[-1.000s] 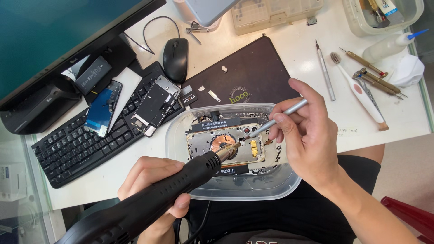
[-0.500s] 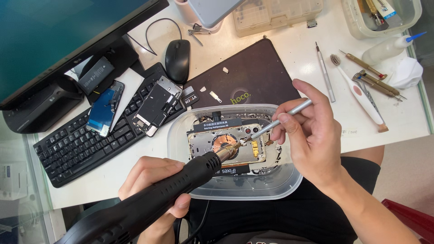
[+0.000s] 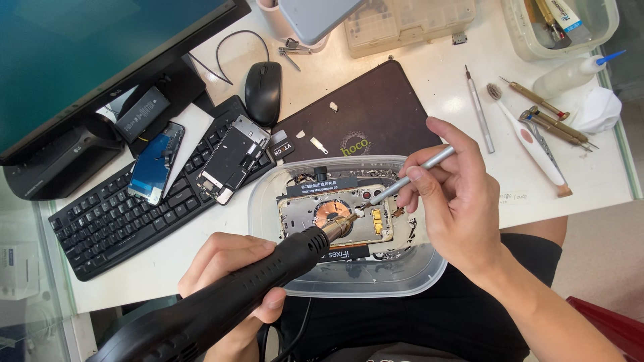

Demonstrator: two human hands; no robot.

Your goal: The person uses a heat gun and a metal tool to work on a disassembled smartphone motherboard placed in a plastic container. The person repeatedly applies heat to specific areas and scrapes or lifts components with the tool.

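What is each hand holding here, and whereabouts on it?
The left hand grips a black hot-air tool around its handle. The right hand pinches a slim metal tool near its upper end, pen-style.

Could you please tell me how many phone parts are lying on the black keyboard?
2: a blue-screened phone display on the black keyboard's upper middle, and a dark opened phone chassis at its right end. Smaller parts may be hidden.

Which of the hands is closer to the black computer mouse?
Left. The left hand grips the black hot-air tool at the desk's near edge, below the mouse. The right hand, holding a thin metal tool, sits farther off to the mouse's right.
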